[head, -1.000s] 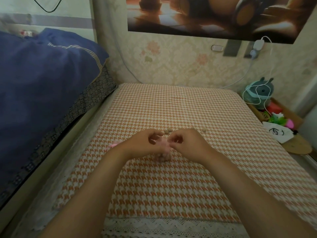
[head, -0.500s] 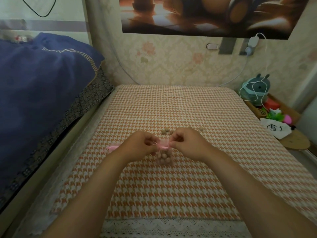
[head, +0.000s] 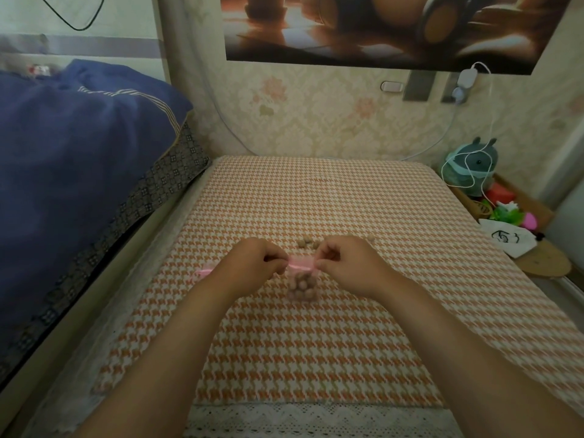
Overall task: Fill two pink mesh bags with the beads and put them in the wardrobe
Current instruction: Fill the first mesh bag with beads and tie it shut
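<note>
Both hands have drawn a little apart since a second ago, and a pink ribbon (head: 300, 264) now shows taut between them; the left hand (head: 252, 268) and right hand (head: 350, 267) each pinch one end in curled fingers (head: 330, 256), at the middle of the table (head: 316, 191). Under the ribbon sits a pink mesh bag (head: 301, 287), packed with beads, its base on the cloth; I judge this first bag filled and being drawn closed. Some loose beads (head: 306, 241) lie just behind; a pink scrap (head: 203, 272) (perhaps the second bag) shows left of the left wrist; no wardrobe is visible. Nothing is readable; a white pouch (head: 508, 241) at right bears only a black scribble.
</note>
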`<state>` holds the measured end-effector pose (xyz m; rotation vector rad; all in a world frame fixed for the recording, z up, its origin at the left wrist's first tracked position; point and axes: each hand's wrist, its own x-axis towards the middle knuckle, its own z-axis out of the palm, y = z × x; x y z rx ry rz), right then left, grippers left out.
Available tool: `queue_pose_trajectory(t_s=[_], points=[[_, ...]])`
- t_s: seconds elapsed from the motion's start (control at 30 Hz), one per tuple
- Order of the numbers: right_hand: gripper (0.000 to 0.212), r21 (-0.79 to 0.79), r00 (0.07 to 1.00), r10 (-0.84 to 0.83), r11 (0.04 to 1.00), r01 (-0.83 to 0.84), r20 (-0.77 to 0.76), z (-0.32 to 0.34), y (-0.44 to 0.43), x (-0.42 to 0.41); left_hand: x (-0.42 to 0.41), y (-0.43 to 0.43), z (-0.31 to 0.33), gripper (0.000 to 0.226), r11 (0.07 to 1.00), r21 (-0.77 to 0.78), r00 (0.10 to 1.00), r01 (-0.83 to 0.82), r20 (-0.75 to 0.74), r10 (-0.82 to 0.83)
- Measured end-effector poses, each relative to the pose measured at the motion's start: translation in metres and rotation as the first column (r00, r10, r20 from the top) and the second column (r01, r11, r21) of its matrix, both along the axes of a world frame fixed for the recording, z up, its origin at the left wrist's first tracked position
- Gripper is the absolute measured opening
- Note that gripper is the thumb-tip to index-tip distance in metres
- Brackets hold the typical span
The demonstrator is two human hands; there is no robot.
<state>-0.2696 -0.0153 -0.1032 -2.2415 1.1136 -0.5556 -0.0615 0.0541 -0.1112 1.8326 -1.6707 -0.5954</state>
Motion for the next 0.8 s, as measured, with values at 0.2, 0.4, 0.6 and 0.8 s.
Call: queue_pose_trajectory(t_s=[0.2,0.4,0.6,0.8], points=[[0.008,-0.037,0.995,0.067,0.997,-0.070,-0.075,-0.002,-0.002,0.001,-0.002,0.000,0.000,0.024,0.999,-0.008,0.999,0.043,0.019,-0.042],[0.029,-0.036,0.954,0.147,0.986,-0.161,-0.262,-0.005,0.003,0.007,-0.005,-0.001,-0.001,0.018,0.998,0.012,0.998,0.063,0.018,-0.063],[0.027,-0.115,0.956,0.129,0.980,-0.164,-0.262,0.002,0.008,0.008,-0.008,0.000,-0.004,0.022,0.995,0.001,0.991,0.102,-0.089,-0.101],[0.024,-0.108,0.951,0.149,0.977,-0.184,-0.272,0.003,0.007,0.010,-0.009,-0.001,0.000,0.013,0.995,0.004,0.994,0.102,-0.047,-0.102]])
